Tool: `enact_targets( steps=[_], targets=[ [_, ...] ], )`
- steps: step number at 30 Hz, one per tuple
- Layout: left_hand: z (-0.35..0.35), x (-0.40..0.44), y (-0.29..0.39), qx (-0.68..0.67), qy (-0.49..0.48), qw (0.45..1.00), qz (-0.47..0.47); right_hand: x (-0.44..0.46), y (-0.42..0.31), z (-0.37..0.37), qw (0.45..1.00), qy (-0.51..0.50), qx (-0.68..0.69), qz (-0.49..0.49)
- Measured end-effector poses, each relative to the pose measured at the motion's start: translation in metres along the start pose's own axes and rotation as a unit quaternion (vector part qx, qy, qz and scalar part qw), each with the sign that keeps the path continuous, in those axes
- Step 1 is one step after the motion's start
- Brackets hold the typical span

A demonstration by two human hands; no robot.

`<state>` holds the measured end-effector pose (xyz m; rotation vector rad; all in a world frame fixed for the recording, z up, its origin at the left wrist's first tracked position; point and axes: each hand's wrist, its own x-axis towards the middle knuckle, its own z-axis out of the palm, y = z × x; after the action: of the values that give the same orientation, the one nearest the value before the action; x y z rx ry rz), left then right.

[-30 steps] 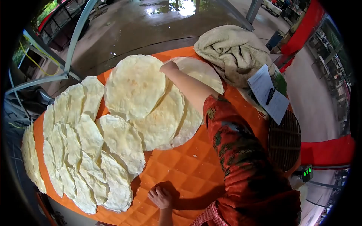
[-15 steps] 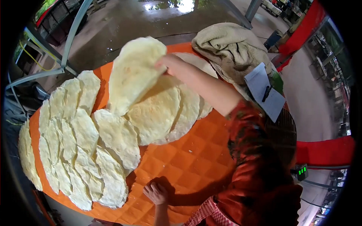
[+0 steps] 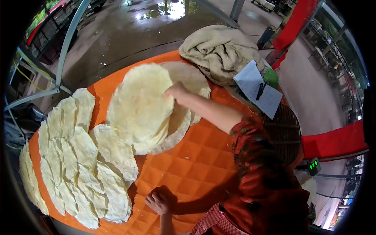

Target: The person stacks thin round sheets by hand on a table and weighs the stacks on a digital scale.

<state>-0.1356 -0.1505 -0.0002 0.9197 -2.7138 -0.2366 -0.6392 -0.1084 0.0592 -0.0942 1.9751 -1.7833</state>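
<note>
A large round flatbread (image 3: 139, 100) is pinched at its right edge by my right hand (image 3: 177, 93). It lies over other round sheets of bread, and one paler round (image 3: 192, 80) shows beneath and to the right. My left hand (image 3: 158, 202) rests near the front edge on the orange quilted surface (image 3: 192, 164), with its fingers curled; whether anything is under them I cannot make out. Between the held bread and the left side, rows of overlapping flatbreads (image 3: 86, 149) spread over the surface.
A crumpled beige cloth (image 3: 219, 51) lies at the back right, beside an open notebook (image 3: 256, 86) with a black pen (image 3: 260, 91). A dark slatted round rack (image 3: 282, 133) and a device with green lights (image 3: 313, 166) are at the right. Metal poles (image 3: 70, 39) rise at the back left.
The held flatbread was raised and tilted half a second ago; now it is lower and flatter over the pile. My right hand has come down with it. My left hand stays near the front edge.
</note>
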Motion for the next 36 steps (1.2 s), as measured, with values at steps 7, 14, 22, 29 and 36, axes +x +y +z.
enact_targets(
  steps=[7,14,22,29,36],
  targets=[
    [-0.001,-0.002,0.004,0.006,-0.013,1.0,-0.007,-0.014,0.016,-0.05,0.936,0.02,-0.348,-0.048],
    [-0.005,-0.001,0.006,0.008,-0.028,1.0,-0.011,0.029,0.049,-0.065,0.983,-0.046,0.024,0.174],
    [0.0,0.0,0.005,-0.004,-0.005,1.0,-0.004,-0.003,0.046,-0.155,0.932,0.18,-0.315,-0.009],
    [-0.006,0.0,-0.002,-0.013,-0.001,1.0,-0.008,-0.031,0.023,-0.157,0.971,0.029,0.116,0.205],
    [-0.015,0.001,-0.005,-0.05,0.029,0.998,0.007,-0.161,0.039,-0.143,0.957,0.024,0.242,0.161]
  ],
)
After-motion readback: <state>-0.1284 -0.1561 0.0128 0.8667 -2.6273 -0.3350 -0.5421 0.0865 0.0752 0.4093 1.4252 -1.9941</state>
